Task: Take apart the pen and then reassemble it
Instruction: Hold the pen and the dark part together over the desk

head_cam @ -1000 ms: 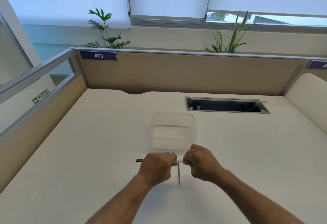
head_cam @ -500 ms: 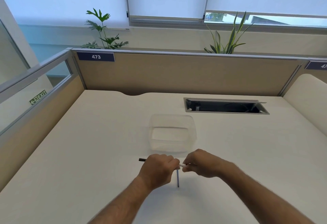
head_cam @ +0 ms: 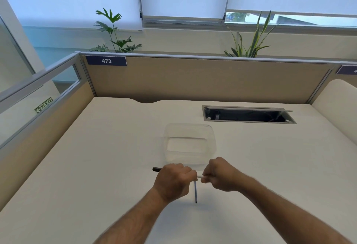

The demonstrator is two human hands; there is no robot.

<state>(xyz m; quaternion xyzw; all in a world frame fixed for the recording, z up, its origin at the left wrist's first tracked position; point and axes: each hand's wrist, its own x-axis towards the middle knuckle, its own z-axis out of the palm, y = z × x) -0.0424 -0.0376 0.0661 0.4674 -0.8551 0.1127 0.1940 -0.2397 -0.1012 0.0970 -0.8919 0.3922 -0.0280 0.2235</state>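
The desk (head_cam: pixel 116 166) carries everything, a pale bare surface spreading out on all sides of the two hands. Just beyond them, on the far side, stands an empty clear plastic container (head_cam: pixel 190 128), close to the knuckles but apart from them. Further off, beyond and to the right of the hands, a cable slot (head_cam: pixel 247 115) is cut into the desk.

The left hand (head_cam: pixel 172 183) is a closed fist wrapped round the pen barrel (head_cam: pixel 156 169), whose dark end sticks out past the outer side of that grip. The right hand (head_cam: pixel 220 175) pinches the light-coloured end of the pen (head_cam: pixel 199 176), which bridges the narrow gap between the two grips. Just below that gap, on the near side, a thin grey rod (head_cam: pixel 195 192) points toward the person; it looks like the refill, but whether it lies on the desk or hangs from the left fist cannot be told.

This looks like a joint being worked, either the end piece coming off or going back on; which of the two cannot be judged from here. The next move calls for a steady left hold while the right twists or pulls along the barrel's line, keeping small parts from rolling away.
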